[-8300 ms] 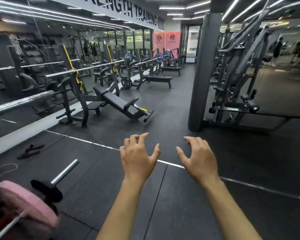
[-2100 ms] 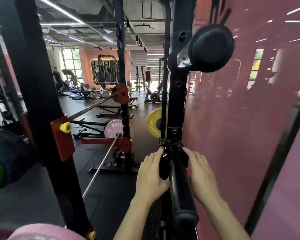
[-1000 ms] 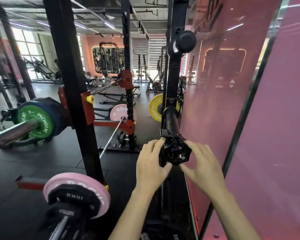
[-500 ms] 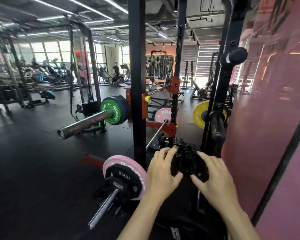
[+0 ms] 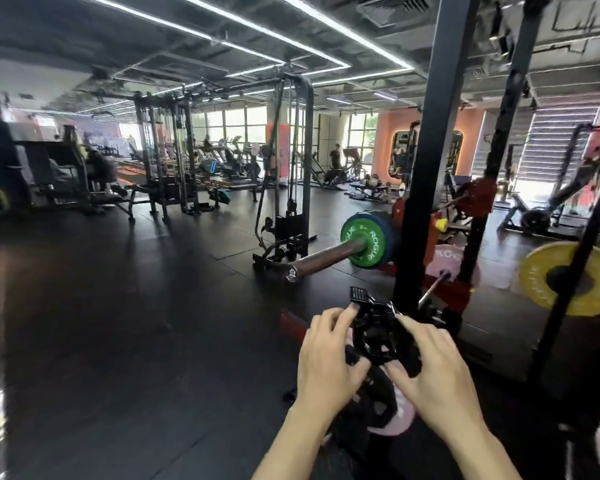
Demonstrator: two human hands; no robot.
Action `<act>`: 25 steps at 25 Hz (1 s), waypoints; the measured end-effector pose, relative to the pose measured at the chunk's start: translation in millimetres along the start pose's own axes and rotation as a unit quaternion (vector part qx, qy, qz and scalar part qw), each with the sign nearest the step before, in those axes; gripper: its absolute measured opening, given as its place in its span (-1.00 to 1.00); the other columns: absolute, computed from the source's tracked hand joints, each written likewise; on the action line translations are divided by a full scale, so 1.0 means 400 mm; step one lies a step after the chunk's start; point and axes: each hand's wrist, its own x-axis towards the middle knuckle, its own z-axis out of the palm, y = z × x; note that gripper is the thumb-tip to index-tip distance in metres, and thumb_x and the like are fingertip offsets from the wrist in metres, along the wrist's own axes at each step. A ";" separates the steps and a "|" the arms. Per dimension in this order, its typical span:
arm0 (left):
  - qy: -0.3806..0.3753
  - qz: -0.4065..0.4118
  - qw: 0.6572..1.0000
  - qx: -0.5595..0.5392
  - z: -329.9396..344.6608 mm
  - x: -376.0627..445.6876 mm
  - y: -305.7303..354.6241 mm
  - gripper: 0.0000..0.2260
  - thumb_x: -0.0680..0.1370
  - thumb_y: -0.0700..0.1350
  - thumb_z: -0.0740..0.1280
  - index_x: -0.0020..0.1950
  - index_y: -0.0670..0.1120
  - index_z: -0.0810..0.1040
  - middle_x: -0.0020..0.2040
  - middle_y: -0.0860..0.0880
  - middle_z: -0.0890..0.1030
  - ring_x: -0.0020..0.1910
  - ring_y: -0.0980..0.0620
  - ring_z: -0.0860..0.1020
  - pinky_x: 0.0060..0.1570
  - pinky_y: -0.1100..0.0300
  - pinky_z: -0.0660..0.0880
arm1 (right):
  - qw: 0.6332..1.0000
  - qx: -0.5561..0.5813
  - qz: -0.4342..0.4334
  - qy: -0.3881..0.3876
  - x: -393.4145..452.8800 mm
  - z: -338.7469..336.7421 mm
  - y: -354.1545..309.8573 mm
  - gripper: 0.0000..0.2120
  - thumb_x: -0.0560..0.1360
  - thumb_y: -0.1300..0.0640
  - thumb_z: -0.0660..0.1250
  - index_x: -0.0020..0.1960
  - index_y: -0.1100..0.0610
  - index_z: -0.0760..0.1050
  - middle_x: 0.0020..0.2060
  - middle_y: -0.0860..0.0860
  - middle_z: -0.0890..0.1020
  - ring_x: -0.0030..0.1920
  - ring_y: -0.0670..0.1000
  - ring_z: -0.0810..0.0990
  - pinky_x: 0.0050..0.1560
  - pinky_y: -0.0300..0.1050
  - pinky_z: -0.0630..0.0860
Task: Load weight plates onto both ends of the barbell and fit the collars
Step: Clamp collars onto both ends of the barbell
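Both of my hands hold a black barbell collar in front of me, its lever sticking up at the top left. My left hand grips its left side and my right hand grips its right side. Just below the collar lies a pink plate with a black plate over it, mostly hidden by my hands. Further off, a steel barbell sleeve points toward me, carrying a green Rogue plate backed by a blue plate.
A black rack upright rises right behind the collar, with a second upright to its right. A yellow plate hangs on the right. A cable machine stands mid-floor. Dark rubber floor stretches to the left.
The collar has come off the black storage peg and moved left with both hands. My view has swung left, so the pink plate now lies under my hands.
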 end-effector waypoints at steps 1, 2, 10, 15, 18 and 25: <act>0.009 -0.007 1.000 0.009 -0.041 0.009 -0.047 -0.38 0.34 -0.02 0.37 0.40 0.08 0.33 0.19 0.13 0.44 0.10 0.06 0.44 0.06 0.11 0.52 | 1.000 0.012 -0.008 -0.001 0.023 0.039 -0.046 -0.31 0.27 0.12 0.58 0.34 -0.03 0.41 0.01 -0.21 0.51 0.00 -0.20 0.39 -0.05 -0.33 0.37; 0.015 -0.013 1.000 0.018 -0.078 0.018 -0.087 -0.37 0.33 -0.04 0.38 0.39 0.09 0.33 0.19 0.13 0.44 0.09 0.05 0.44 0.05 0.10 0.52 | 1.000 0.023 -0.015 -0.003 0.045 0.073 -0.088 -0.31 0.26 0.14 0.57 0.34 -0.02 0.42 -0.01 -0.22 0.50 -0.01 -0.24 0.37 -0.04 -0.39 0.35; 0.050 -0.047 0.997 0.043 -0.269 0.041 -0.365 -0.41 0.36 0.05 0.40 0.38 0.10 0.36 0.17 0.13 0.46 0.07 0.08 0.45 0.03 0.13 0.53 | 0.997 0.034 -0.067 -0.003 0.146 0.331 -0.305 -0.30 0.25 0.12 0.58 0.34 0.01 0.41 0.03 -0.14 0.54 0.02 -0.02 0.47 -0.01 -0.13 0.47; 0.032 -0.052 0.998 0.027 -0.249 0.061 -0.447 -0.39 0.36 0.09 0.40 0.40 0.10 0.35 0.16 0.16 0.45 0.07 0.14 0.42 0.02 0.17 0.52 | 0.999 0.020 -0.043 -0.014 0.174 0.402 -0.318 -0.30 0.29 0.09 0.56 0.36 -0.04 0.38 0.05 -0.20 0.51 0.07 -0.08 0.44 0.04 -0.18 0.45; 0.017 -0.054 0.998 0.019 -0.197 0.100 -0.465 -0.38 0.37 0.07 0.42 0.42 0.09 0.36 0.16 0.14 0.46 0.07 0.13 0.42 0.02 0.15 0.53 | 1.000 0.000 -0.019 -0.017 0.205 0.419 -0.282 -0.31 0.29 0.07 0.55 0.37 -0.05 0.37 0.03 -0.20 0.49 0.06 -0.09 0.43 0.01 -0.18 0.44; -0.013 -0.073 0.997 0.002 -0.076 0.198 -0.514 -0.33 0.35 0.00 0.47 0.43 0.09 0.36 0.15 0.12 0.46 0.09 0.09 0.43 0.06 0.12 0.52 | 0.999 -0.025 0.008 -0.023 0.299 0.470 -0.187 -0.33 0.30 0.11 0.51 0.38 -0.01 0.39 0.05 -0.14 0.51 0.09 -0.04 0.45 0.04 -0.15 0.46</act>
